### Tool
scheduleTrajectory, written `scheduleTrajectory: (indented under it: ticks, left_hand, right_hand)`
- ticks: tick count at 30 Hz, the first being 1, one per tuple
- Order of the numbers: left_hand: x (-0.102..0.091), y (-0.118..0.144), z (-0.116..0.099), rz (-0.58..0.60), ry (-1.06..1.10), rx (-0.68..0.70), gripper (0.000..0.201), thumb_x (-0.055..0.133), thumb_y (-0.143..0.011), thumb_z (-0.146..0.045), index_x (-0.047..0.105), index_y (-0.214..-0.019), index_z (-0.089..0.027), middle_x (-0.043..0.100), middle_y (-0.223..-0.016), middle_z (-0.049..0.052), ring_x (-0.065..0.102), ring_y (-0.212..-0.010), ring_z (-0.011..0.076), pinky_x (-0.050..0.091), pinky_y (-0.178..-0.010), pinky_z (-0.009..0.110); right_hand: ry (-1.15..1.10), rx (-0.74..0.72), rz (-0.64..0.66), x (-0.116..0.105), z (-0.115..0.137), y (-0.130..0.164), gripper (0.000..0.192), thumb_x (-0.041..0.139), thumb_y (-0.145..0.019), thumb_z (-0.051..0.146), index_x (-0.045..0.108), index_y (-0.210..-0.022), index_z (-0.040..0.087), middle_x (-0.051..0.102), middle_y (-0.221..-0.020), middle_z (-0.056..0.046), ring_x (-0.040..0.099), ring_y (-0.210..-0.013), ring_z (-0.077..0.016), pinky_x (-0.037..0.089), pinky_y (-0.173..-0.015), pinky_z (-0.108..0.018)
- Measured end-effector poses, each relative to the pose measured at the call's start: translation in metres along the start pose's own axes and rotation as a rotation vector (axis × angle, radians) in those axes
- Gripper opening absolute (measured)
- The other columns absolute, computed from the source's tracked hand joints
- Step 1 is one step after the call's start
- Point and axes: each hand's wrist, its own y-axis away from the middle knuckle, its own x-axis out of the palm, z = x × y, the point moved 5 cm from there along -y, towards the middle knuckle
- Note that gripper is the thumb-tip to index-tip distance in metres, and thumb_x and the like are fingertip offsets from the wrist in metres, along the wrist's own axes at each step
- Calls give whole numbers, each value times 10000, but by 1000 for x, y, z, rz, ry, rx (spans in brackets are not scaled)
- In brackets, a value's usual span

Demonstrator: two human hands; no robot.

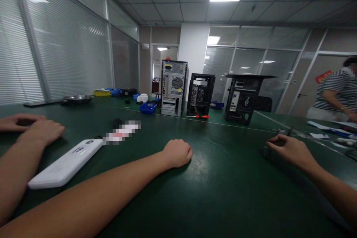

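My left hand (177, 153) rests on the green tabletop (223, 193) as a loose fist, and nothing shows in it. Over at the right, my right hand (294, 152) has its thumb and fingers closed around a small dark grey object (267, 152) at the table surface. A thin dark piece sticks up beside those fingers. The object's kind is unclear, as the hand covers much of it. To the left of my left forearm lies a white power bank (67, 161) marked 18, with a blurred-out card or tag at its far end.
Another person's hands (41, 130) rest at the left edge. Three computer cases (174, 89) stand across the table, with a red-handled screwdriver (202, 116) in front. A blue bin (147, 108) and a metal dish (78, 99) sit back left. At far right, a person (333, 89) stands near papers.
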Motion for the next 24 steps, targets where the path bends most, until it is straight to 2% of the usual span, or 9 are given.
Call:
scheduleTrajectory:
  ticks: [9, 12, 16, 24]
  left_hand:
    - [4, -2, 1, -39, -36, 10, 448, 346, -934, -400, 726, -848, -179, 721, -862, 126, 686, -762, 269, 546, -707, 398]
    - [4, -2, 1, -32, -14, 16, 464, 335, -939, -412, 729, -849, -184, 723, -871, 126, 683, -754, 256, 544, -704, 383]
    - [2, -2, 1, -25, -8, -1, 447, 355, -934, -406, 733, -847, -182, 723, -874, 130, 684, -765, 255, 540, -720, 378]
    - [3, -3, 0, -30, -24, 1, 449, 350, -939, -401, 735, -860, -185, 723, -883, 130, 686, -781, 260, 539, -731, 385]
  right_hand:
    - [58, 18, -83, -2, -1, -1, 462, 557, -739, 623, 722, -892, 221, 724, -886, -81, 658, -832, -278, 440, -699, -361]
    - [37, 7, -48, 1, 1, -1, 457, 565, -731, 629, 730, -873, 227, 729, -900, -78, 664, -846, -285, 452, -703, -367]
    - [-8, -35, 7, 5, 6, 0, 427, 568, -741, 587, 741, -913, 236, 739, -949, -71, 671, -878, -286, 476, -743, -376]
    - [-52, -12, 12, 7, 2, -3, 462, 541, -766, 582, 738, -998, 235, 741, -950, -72, 677, -897, -301, 491, -772, -407]
